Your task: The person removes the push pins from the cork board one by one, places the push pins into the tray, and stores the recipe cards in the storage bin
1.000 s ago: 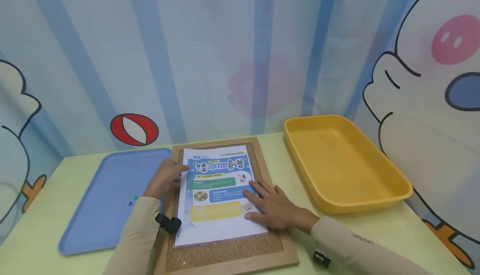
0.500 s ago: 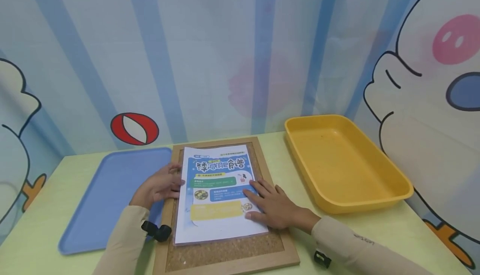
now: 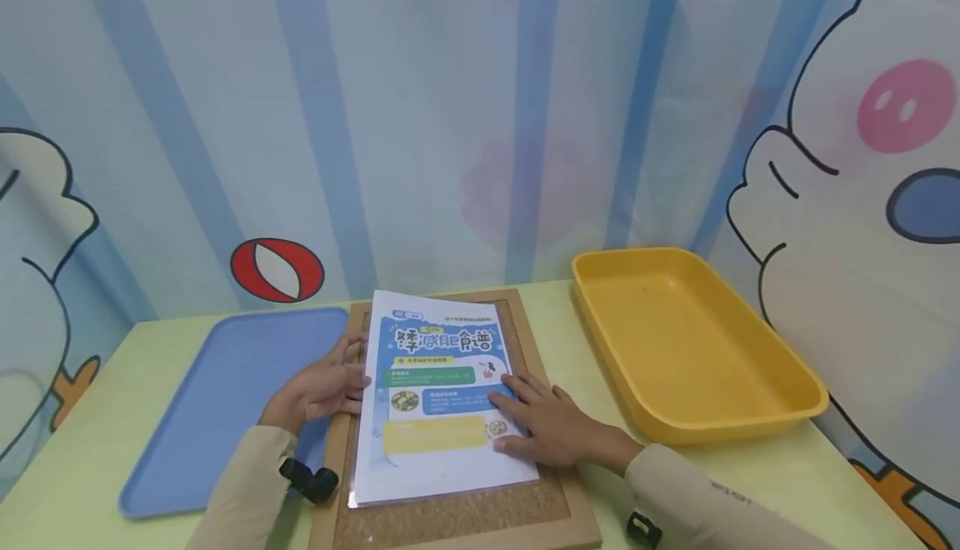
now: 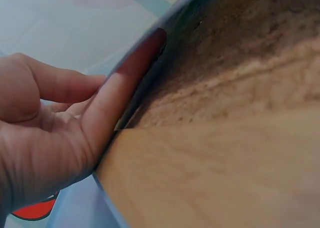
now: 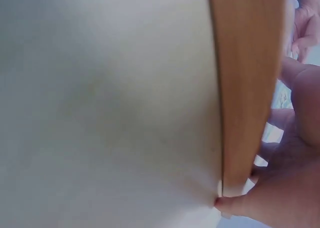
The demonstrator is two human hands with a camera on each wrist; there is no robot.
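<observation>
A printed sheet (image 3: 442, 475) with a clear glossy margin lies over a wood-framed cork board (image 3: 465, 525). Along the sheet's left side, my left hand (image 3: 322, 387) pinches the edge. In the left wrist view, one digit of that hand (image 4: 55, 123) lies under the sheet, which is bent up off the cork (image 4: 245, 52). My right hand (image 3: 551, 429) rests with spread, fairly straight fingers on the sheet's right edge. The right wrist view shows this hand (image 5: 300, 188) beside the wooden frame (image 5: 250, 62), its little finger reaching past the frame's outer side.
A blue tray (image 3: 180, 442) lies left of the board, partly behind my left forearm. To the right stands a deep yellow tray (image 3: 697, 350). Both sit on a pale yellow table (image 3: 90, 417) in front of a printed cartoon backdrop (image 3: 435, 117).
My left hand shifted outward to the left, then came back slightly to the sheet's edge. The sheet's left side has risen a little. The right hand stayed put; the head view tipped upward.
</observation>
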